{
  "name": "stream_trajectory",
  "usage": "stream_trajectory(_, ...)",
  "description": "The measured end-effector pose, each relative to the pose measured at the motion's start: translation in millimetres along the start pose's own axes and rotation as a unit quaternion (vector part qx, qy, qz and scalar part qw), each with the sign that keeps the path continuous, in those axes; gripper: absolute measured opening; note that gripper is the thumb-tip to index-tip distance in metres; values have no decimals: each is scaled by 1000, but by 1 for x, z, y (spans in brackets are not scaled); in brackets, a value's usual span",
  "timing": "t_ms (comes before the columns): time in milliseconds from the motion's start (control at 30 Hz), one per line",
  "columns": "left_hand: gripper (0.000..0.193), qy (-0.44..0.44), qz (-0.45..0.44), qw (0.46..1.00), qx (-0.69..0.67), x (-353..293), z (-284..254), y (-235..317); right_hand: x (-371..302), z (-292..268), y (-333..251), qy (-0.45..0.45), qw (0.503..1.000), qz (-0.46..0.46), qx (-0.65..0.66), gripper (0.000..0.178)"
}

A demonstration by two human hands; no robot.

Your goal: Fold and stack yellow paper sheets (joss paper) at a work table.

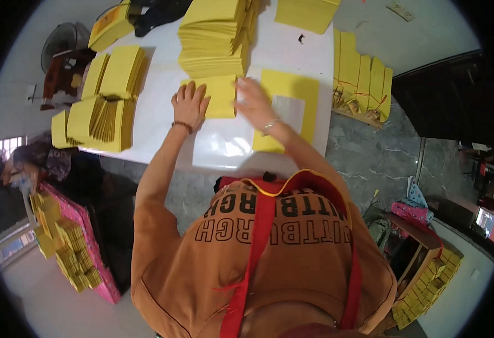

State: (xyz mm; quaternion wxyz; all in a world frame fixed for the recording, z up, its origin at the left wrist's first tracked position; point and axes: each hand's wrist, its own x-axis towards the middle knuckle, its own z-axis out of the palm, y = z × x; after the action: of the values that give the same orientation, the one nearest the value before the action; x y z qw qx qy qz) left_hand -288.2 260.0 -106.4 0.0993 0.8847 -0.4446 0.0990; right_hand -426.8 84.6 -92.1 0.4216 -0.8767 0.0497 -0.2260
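Observation:
A yellow folded paper piece (220, 98) lies on the white table in front of me. My left hand (189, 104) rests flat on its left end, fingers spread. At its right edge is my right hand (254, 104), smeared by motion, so its fingers do not show clearly. Under and beside my right forearm lies a larger flat yellow sheet (310, 107), with a whitish rectangle (287, 110) on it. Just beyond the folded piece rises a tall stack of yellow folded paper (213, 48).
Bundles of yellow folded paper (103, 121) stand at the table's left. More yellow paper (306, 14) lies at the far right of the white table (162, 73). Tied yellow bundles (362, 73) stand beyond its right edge. Another person (33, 163) is at the left, near a pink-covered table (86, 231).

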Motion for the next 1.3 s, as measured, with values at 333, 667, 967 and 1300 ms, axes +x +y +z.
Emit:
stream_trajectory(333, 28, 93, 19, 991, -92, 2, -27, 30, -126, -121, 32, 174, 951, 235, 98, 30)
stream_trajectory(667, 37, -49, 318, 926, -199, -39, -17, 136, -156, -101, 45, 111, 978, 136, -109, 19)
stream_trajectory(967, 23, -62, 369, 894, -245, -32, -17, 139, -158, -100, 49, 108, 973, 184, -89, 16)
stream_trajectory(1300, 11, -143, 278, 891, -330, -19, -21, 142, -159, -98, 49, 126, 971, 199, -31, 15)
